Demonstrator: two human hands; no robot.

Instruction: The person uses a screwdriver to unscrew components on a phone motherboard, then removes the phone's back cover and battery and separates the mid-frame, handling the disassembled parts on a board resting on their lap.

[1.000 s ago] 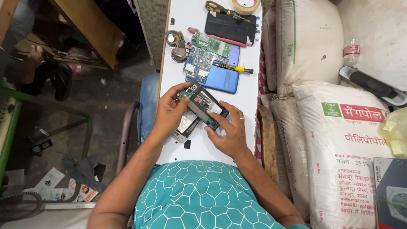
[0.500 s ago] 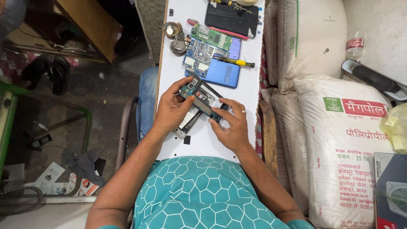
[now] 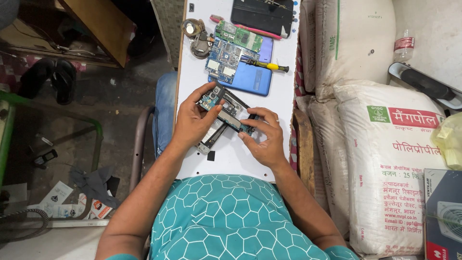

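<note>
Near the white table's (image 3: 231, 159) front edge, the left hand (image 3: 190, 123) and right hand (image 3: 264, 139) both pinch the opened phone frame (image 3: 230, 108), seemingly light, rigid, fragile, best gripped by its edges.

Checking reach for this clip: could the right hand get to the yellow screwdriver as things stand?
Probably yes. The screwdriver lies in the open on top of the blue phone, just beyond the right hand, with nothing between them. But that hand grips the phone frame with the left hand.
</note>
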